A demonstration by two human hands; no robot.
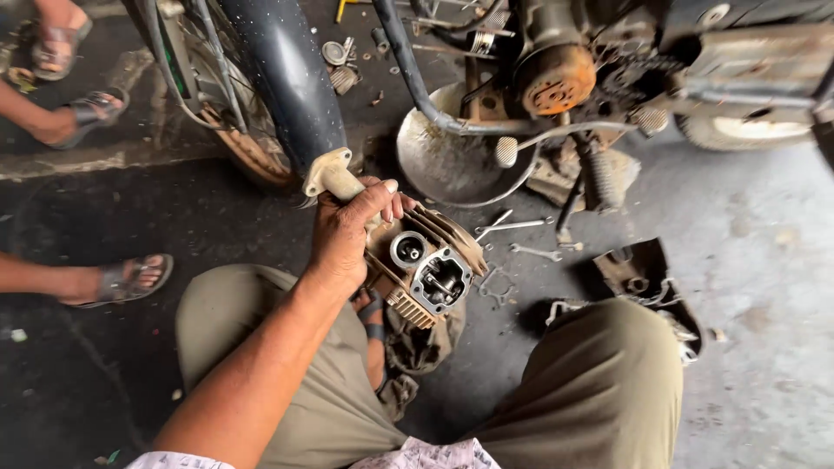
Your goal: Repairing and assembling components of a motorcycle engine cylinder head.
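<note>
The left hand [347, 234] grips a finned engine cylinder head [426, 265], closed over its top, above the floor between the knees. The right hand is out of sight. Spanners [521, 239] lie on the floor just beyond the left hand.

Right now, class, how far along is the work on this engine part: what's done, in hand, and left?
Done: the finned cylinder head is off the motorcycle engine; spanners lie on the floor. In hand: the left hand grips the head above the knees. Left: probably refitting, since it is held apart from the engine.
</note>
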